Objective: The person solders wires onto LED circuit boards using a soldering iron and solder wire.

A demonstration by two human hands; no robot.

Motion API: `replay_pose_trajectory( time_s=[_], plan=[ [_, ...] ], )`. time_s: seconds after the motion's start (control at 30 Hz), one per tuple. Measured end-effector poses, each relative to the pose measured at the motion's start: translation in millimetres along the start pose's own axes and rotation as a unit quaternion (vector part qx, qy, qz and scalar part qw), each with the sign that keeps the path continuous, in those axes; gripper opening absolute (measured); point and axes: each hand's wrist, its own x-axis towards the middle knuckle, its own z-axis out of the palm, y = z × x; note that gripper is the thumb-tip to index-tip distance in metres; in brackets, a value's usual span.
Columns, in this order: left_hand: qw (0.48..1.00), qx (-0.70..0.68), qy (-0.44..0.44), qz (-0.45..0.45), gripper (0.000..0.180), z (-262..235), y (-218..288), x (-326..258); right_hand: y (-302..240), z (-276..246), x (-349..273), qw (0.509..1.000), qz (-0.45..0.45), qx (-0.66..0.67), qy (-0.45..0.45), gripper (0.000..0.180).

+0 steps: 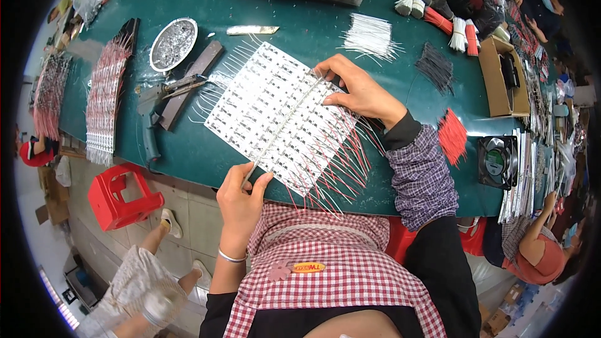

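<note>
Your left hand [241,197] is closed, thumb and forefinger pinching the near end of a thin strip [287,120] that lies slantwise across a white circuit panel [266,99]. Your right hand [358,89] is at the strip's far end, its thumb on the panel; you cannot tell from here whether those fingers grip the strip. The panel sits in front of you over the green table [150,0], turned cornerwise, with red and white wires [335,159] fanning from its lower-right side. To its left, a gun-shaped tool [150,103] lies against a dark bar [191,84], near an oval bowl [153,61] of shiny scraps. Beyond your right hand are separate piles of white wires [369,36], black wires [435,67] and short red wires [452,136].
</note>
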Motion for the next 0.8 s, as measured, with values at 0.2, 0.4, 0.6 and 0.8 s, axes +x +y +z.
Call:
replay_pose_trajectory(
  time_s=[0.2, 0.4, 0.6, 0.8],
  plan=[
    [0.988, 0.099, 0.051, 0.110, 0.024, 12.8, -9.2, -2.2, 1.1, 1.4, -0.6, 0.999, -0.016, -0.043, -0.011, 0.043],
    [0.961, 0.140, 0.079, 0.225, 0.019, 18.4, -9.0, -2.7, -5.9, -0.2, -4.6, 0.999, -0.008, -0.039, 0.010, 0.035],
    [0.959, 0.113, 0.043, 0.255, 0.020, 6.3, -9.3, 5.4, -7.5, -2.3, -9.9, 0.997, -0.020, -0.072, 0.017, 0.032],
    [0.972, 0.062, 0.020, 0.227, 0.033, -7.5, -0.8, 10.7, -45.2, -23.0, -14.0, 0.991, -0.028, -0.126, -0.022, 0.032]
  ],
)
